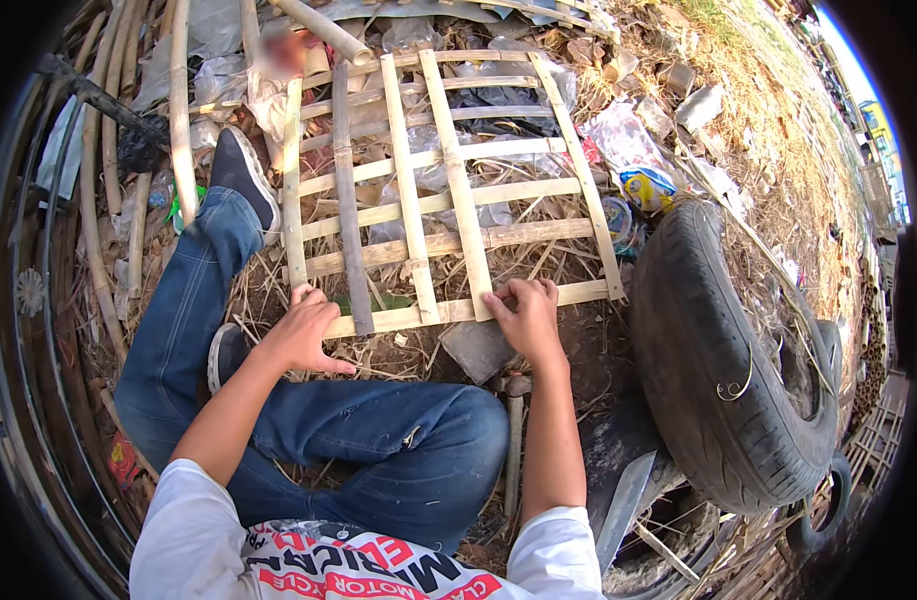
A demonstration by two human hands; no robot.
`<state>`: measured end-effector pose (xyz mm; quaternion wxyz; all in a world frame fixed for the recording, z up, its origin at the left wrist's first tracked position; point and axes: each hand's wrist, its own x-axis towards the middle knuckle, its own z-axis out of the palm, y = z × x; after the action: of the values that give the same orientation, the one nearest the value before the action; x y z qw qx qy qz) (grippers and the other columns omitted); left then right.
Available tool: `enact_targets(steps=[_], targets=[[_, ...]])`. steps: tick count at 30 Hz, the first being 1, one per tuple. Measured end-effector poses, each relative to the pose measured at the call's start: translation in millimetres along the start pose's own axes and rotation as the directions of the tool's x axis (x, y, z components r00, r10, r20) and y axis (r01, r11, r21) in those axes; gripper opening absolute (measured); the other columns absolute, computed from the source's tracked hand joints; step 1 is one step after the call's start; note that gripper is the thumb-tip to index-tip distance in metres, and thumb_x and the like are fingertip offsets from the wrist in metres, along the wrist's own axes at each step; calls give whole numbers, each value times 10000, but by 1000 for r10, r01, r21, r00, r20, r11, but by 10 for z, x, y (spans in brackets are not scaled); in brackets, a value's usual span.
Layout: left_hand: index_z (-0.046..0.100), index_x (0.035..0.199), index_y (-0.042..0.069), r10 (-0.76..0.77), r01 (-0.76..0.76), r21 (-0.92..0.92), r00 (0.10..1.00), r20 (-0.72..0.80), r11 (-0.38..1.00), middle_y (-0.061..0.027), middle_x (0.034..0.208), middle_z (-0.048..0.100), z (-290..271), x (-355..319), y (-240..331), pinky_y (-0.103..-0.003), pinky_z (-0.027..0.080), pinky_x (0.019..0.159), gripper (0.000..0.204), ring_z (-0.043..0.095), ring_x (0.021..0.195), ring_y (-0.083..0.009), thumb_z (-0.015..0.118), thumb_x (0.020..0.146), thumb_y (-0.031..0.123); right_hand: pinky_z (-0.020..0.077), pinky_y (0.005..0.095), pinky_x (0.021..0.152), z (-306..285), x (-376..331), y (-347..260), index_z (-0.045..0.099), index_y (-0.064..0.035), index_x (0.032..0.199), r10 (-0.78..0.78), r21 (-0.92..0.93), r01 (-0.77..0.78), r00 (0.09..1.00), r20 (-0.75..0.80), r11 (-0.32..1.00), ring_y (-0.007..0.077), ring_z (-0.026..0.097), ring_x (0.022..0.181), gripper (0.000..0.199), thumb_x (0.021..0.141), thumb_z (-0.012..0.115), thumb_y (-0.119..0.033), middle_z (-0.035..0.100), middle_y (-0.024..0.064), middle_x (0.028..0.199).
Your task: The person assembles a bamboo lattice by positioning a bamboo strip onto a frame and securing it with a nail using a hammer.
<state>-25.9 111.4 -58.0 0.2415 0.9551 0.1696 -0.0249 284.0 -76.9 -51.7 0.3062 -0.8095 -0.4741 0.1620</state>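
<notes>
A lattice of split bamboo slats [447, 203] lies on the littered ground in front of me, its upright slats crossing several level ones. My left hand [307, 332] is at its near left corner. The fingertips touch the slat end there, and the thumb is spread away toward me. My right hand [528, 318] is closed at the near edge, thumb and fingers pinching the lower end of an upright slat [459, 190] where it crosses the nearest level slat [584, 292]. One upright slat [347, 205] is darker and greyer than the others. The undersides of the crossings are hidden.
A flat grey stone [478, 350] and a hammer [515, 445] lie between the lattice and my bent knee. Worn tyres, one large [714, 350], stand on the right beside a metal blade-like strip [624, 510]. Bamboo poles [182, 110] lie left; plastic litter [629, 150] is scattered beyond.
</notes>
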Motion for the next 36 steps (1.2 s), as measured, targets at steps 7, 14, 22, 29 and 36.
enact_targets(steps=[7,14,22,29,36], targets=[[569,888,-48,-56,56,19,998,7,998,-189,867,509,-19,-9,-32,-470,248,1060,900,479,973,-352,757,513,748,333,451,989,155,5,62,662,-55,731,-33,8,34,996,-80,999,282,592,803,246,802,756,-271,631,111,716],[583,919,-62,-43,43,12,999,20,999,-198,879,516,-15,25,-68,-468,244,1066,913,476,992,-358,765,511,734,319,445,991,154,36,71,660,-76,742,-40,-22,38,996,-74,999,285,584,835,264,780,772,-312,639,106,738],[566,874,-37,-54,54,13,999,-3,998,-199,878,513,-4,20,-86,-481,263,1065,868,467,996,-369,765,525,732,334,412,963,6,1,82,636,-82,1097,-233,-15,233,972,16,972,282,532,937,566,636,867,-315,624,87,944],[563,838,-20,-41,41,5,999,-16,999,-192,860,520,-38,27,-60,-489,256,1071,828,474,993,-364,764,535,724,387,425,932,96,-19,180,659,-80,1100,-302,-75,300,953,-29,951,302,544,938,599,615,848,-377,639,88,910],[541,803,-7,-91,90,-28,995,-46,996,-179,857,483,21,4,-72,-478,256,1058,797,462,955,-364,800,502,684,431,440,912,114,-37,199,660,-45,1053,-338,-46,336,940,-51,941,321,564,949,526,634,843,-305,652,109,957]])
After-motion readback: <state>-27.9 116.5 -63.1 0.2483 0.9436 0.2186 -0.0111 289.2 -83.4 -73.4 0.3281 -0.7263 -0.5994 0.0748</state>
